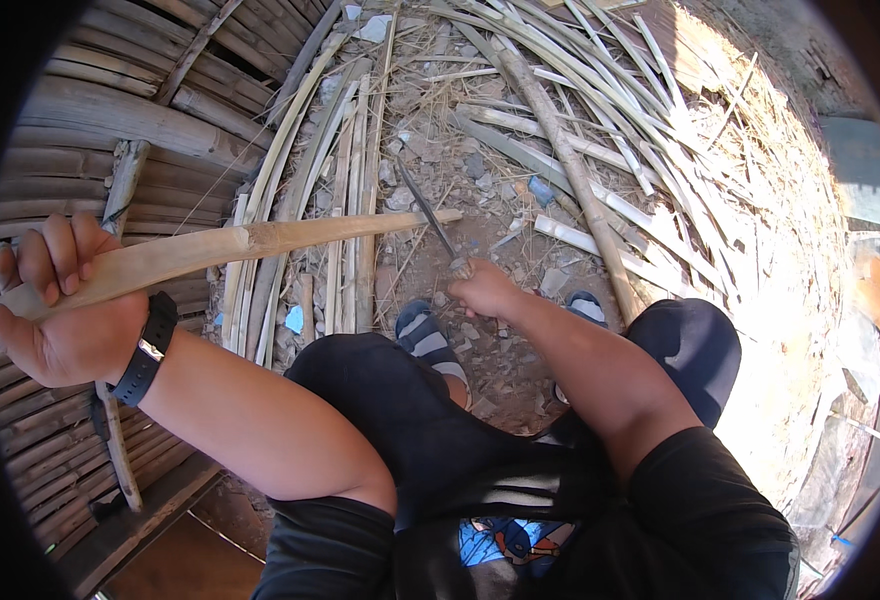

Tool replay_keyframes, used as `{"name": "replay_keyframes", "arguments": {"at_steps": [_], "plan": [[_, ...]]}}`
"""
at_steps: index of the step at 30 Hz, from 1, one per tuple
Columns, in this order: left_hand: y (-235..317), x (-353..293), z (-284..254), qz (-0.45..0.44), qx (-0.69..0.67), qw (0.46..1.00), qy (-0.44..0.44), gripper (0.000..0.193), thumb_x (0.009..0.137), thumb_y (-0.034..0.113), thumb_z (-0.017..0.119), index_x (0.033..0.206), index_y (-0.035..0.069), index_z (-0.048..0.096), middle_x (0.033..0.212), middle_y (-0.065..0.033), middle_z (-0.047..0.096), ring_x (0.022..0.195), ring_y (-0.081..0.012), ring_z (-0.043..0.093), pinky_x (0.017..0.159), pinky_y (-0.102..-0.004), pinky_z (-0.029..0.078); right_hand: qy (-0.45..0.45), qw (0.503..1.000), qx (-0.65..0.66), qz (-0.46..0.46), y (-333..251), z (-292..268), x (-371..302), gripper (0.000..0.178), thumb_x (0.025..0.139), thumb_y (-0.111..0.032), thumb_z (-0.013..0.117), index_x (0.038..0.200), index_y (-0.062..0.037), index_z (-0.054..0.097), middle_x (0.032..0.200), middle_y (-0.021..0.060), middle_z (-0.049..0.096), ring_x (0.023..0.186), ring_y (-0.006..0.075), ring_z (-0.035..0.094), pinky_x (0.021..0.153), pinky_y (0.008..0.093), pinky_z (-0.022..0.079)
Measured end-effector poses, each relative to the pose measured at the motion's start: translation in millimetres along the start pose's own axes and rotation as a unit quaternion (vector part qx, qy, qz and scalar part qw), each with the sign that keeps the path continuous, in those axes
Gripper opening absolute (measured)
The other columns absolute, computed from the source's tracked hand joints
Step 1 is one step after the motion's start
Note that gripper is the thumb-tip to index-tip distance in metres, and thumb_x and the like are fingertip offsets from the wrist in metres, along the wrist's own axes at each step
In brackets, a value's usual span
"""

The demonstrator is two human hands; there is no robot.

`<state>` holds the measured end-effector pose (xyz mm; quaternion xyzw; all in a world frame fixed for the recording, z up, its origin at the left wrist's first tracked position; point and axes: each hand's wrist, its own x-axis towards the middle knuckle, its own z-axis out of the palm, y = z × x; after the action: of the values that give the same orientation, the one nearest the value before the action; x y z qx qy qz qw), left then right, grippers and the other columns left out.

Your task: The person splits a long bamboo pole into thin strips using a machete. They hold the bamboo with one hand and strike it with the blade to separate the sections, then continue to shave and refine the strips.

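A long split bamboo strip (pixel 190 248) runs from the far left to the middle of the view. My left hand (pixel 75 300), with a black watch on its wrist, is wrapped round the strip's near-left end. In my right hand (pixel 485 289) is the handle of a long dark-bladed knife (pixel 428 207). The blade points forward and to the left, crossing the strip close to its right end; whether it cuts into the bamboo I cannot tell. My fingers hide most of the handle.
Several bamboo strips (pixel 355 190) lie on the ground ahead and left, and more (pixel 610 150) to the right, beside a round bamboo pole (pixel 560 140). A slatted bamboo wall (pixel 150 130) stands at the left. Stone chips and straw litter the ground near my sandalled feet (pixel 430 340).
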<state>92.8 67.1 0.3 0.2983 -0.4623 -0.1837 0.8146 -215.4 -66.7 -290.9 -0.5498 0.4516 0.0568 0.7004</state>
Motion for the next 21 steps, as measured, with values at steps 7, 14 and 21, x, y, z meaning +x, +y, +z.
{"name": "replay_keyframes", "arguments": {"at_steps": [7, 14, 21], "plan": [[3.3, 1.5, -6.3, -0.018, -0.007, 0.999, -0.029, 0.036, 0.084, 0.043, 0.066, 0.094, 0.009, 0.060, 0.063, 0.0056, 0.041, 0.056, -0.0093, 0.036, 0.057, -0.0260, 0.031, 0.013, 0.968, -0.097, -0.229, -39.2, 45.3, -15.7, 0.044, 0.078, -0.020, 0.067, 0.114, 0.0047, 0.058, 0.093, 0.0249, 0.068, 0.090, 0.0405, 0.067, 0.082, 0.0446, 0.052], [4.5, 1.3, -3.2, -0.020, -0.031, 0.999, -0.036, 0.037, 0.085, 0.043, 0.063, 0.098, 0.008, 0.062, 0.063, 0.0059, 0.041, 0.057, -0.0095, 0.038, 0.058, -0.0256, 0.031, 0.127, 0.975, -0.179, -0.037, 37.6, 7.3, 22.6, 0.046, 0.078, -0.023, 0.067, 0.114, 0.0054, 0.059, 0.098, 0.0293, 0.067, 0.095, 0.0417, 0.067, 0.084, 0.0450, 0.052], [1.7, 7.3, 29.6, -0.045, 0.014, 0.999, -0.015, 0.030, 0.079, 0.039, 0.061, 0.071, 0.019, 0.041, 0.060, 0.0063, 0.036, 0.053, -0.0081, 0.035, 0.055, -0.0251, 0.029, 0.051, 0.970, -0.124, -0.203, -39.9, 44.5, -21.4, 0.050, 0.079, -0.021, 0.067, 0.120, 0.0058, 0.056, 0.090, 0.0278, 0.068, 0.088, 0.0410, 0.067, 0.080, 0.0454, 0.053]]}}
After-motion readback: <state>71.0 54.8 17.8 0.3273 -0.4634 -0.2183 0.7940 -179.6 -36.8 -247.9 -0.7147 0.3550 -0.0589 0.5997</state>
